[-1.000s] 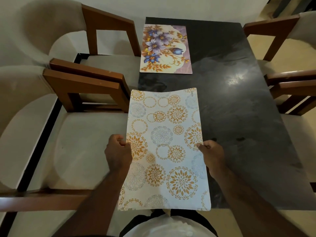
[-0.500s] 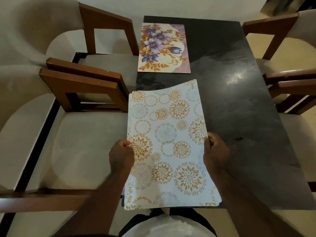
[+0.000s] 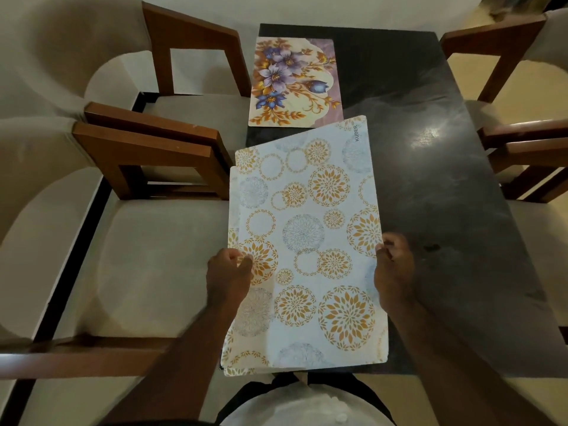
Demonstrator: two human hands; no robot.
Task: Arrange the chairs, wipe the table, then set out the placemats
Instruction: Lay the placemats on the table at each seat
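A white placemat (image 3: 310, 229) printed with gold and grey circles is held over the near left part of the black table (image 3: 436, 186). More mats of the same pattern peek out beneath its left and bottom edges. My left hand (image 3: 229, 276) pinches the left edge and my right hand (image 3: 393, 269) grips the right edge. The top mat is lifted, with its far right corner raised and turned. A second placemat (image 3: 295, 83) with purple and blue flowers lies flat on the far left of the table.
Two beige cushioned chairs with brown wooden arms (image 3: 147, 149) stand along the table's left side. Two more chairs (image 3: 522, 142) stand on the right. The floor (image 3: 504, 75) is pale tile.
The circle-patterned mat has lifted off the table and swung rightward, its far right corner rising. Lower mats now show at its left edge. Both hands shifted slightly right.
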